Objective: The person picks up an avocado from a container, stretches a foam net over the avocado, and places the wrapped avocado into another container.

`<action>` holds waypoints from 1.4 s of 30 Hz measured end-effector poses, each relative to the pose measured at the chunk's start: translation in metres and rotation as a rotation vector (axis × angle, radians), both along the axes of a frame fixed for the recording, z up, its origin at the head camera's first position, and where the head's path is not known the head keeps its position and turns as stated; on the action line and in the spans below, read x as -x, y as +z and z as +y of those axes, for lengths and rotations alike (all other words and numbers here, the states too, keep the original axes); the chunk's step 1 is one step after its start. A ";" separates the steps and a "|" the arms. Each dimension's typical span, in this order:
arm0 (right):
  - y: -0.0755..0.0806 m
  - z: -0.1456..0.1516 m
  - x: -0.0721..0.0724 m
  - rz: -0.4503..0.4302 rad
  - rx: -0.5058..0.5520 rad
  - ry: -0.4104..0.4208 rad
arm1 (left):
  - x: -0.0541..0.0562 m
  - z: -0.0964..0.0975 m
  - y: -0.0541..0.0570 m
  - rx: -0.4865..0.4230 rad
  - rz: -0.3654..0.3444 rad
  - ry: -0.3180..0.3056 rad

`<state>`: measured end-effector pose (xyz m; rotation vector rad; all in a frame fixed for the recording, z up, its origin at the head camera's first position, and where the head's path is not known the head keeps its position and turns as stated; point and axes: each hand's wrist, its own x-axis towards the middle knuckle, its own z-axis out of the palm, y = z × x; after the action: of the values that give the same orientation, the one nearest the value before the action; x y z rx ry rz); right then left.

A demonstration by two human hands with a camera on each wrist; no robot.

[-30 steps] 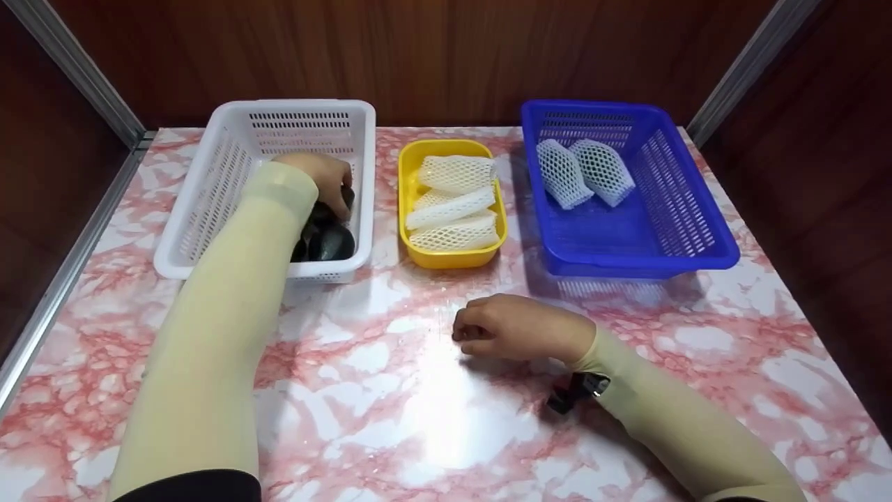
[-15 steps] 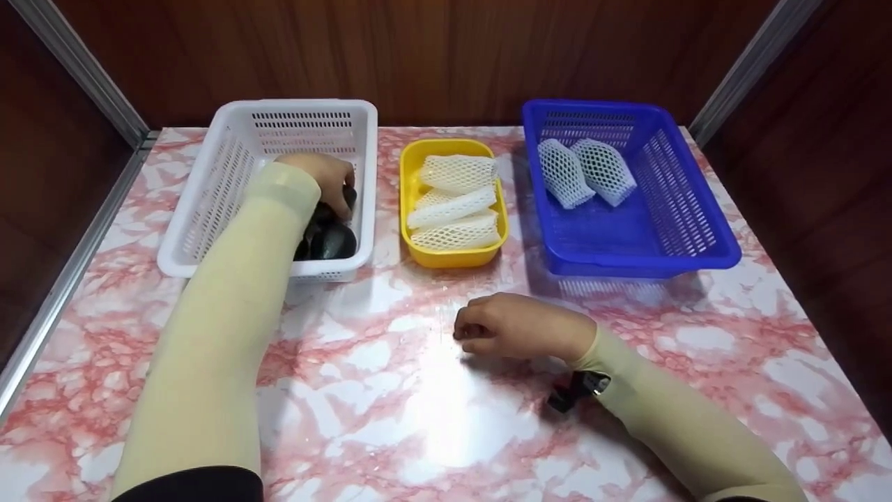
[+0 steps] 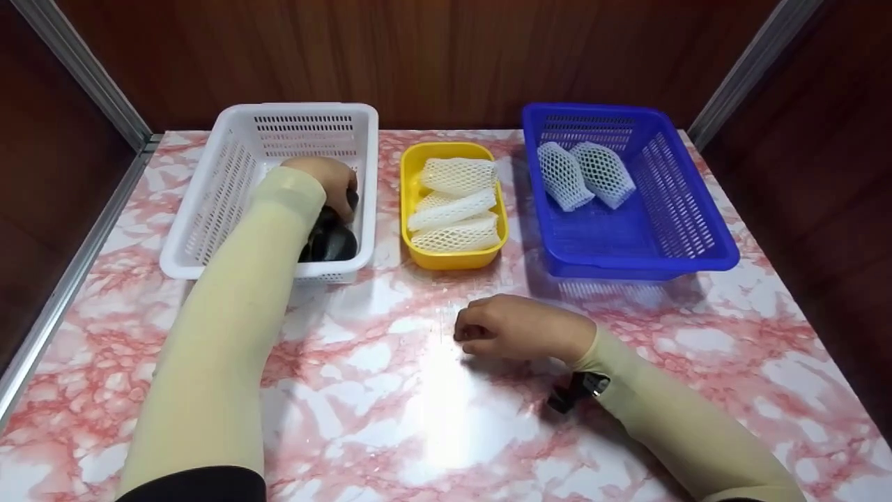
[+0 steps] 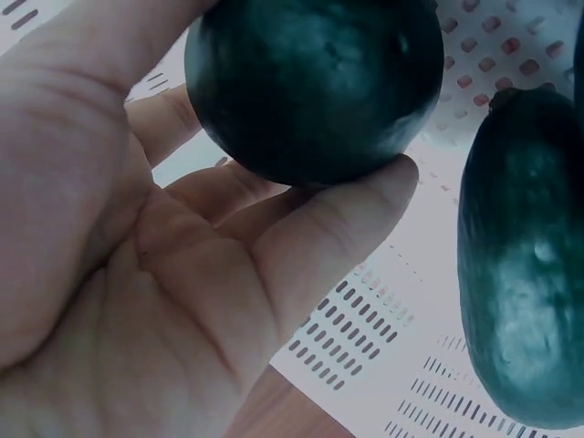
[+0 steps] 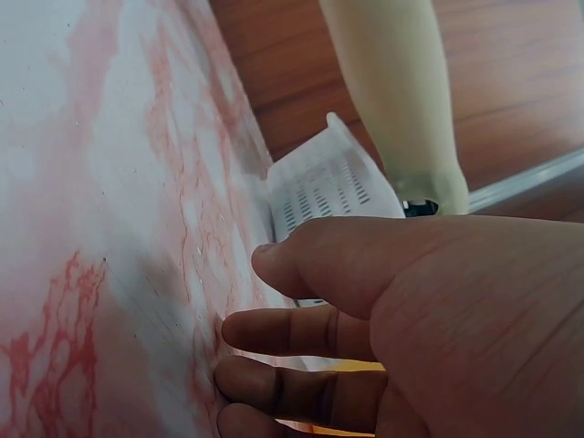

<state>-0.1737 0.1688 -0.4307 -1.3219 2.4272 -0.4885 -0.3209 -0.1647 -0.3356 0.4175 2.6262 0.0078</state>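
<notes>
My left hand (image 3: pixel 326 183) reaches down into the white basket (image 3: pixel 174 240). Its thumb and fingers curl round a glossy dark green fruit (image 4: pixel 315 87), seen rounded end-on in the left wrist view. Beside it lies another dark green fruit (image 4: pixel 522 274), oblong with a stem stub; the edge of a further dark one shows at the frame's right. In the head view, dark fruit (image 3: pixel 340 244) shows in the basket's near right corner, partly covered by the hand. My right hand (image 3: pixel 526 326) rests on the table, fingers loosely curled, holding nothing.
A yellow tub (image 3: pixel 456 260) with several white foam net sleeves (image 3: pixel 460 176) stands mid-table. To its right, a blue basket (image 3: pixel 641 263) holds two netted items (image 3: pixel 603 174), greenish through the mesh. Wooden panels (image 3: pixel 446 56) wall the marbled table (image 3: pixel 362 418).
My left hand has shifted very slightly right inside the white basket, still at the dark fruit. The right hand stays in place.
</notes>
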 end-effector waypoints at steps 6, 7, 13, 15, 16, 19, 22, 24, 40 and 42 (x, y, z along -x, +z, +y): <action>0.005 0.004 0.004 -0.003 -0.009 0.000 | 0.003 0.003 0.000 0.009 0.032 -0.033; 0.006 0.006 0.005 -0.008 -0.012 -0.003 | 0.002 0.003 -0.001 0.009 0.032 -0.027; 0.010 0.021 0.011 -0.026 -0.038 -0.059 | -0.001 -0.002 0.000 -0.079 0.043 0.042; 0.010 0.025 0.014 -0.020 -0.055 -0.088 | -0.001 -0.004 0.004 -0.127 0.071 0.045; 0.009 0.026 0.015 -0.017 -0.063 -0.099 | -0.001 -0.005 0.007 -0.149 0.090 0.044; 0.008 0.028 0.018 -0.023 -0.081 -0.120 | -0.004 -0.004 0.022 -0.191 0.171 0.020; 0.008 0.028 0.020 -0.034 -0.094 -0.130 | -0.017 0.003 0.041 -0.194 0.268 0.033; 0.008 0.027 0.021 -0.042 -0.101 -0.139 | -0.029 0.009 0.053 -0.184 0.335 0.050; 0.007 0.032 0.024 -0.019 -0.074 -0.160 | -0.163 0.092 0.004 -0.355 0.378 -0.326; 0.007 0.032 0.024 -0.026 -0.076 -0.173 | -0.171 0.099 -0.006 -0.340 0.367 -0.356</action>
<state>-0.1975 0.2012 -0.4242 -1.0740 2.5249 -0.4488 -0.1503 -0.0660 -0.3412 1.0910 2.8681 0.2900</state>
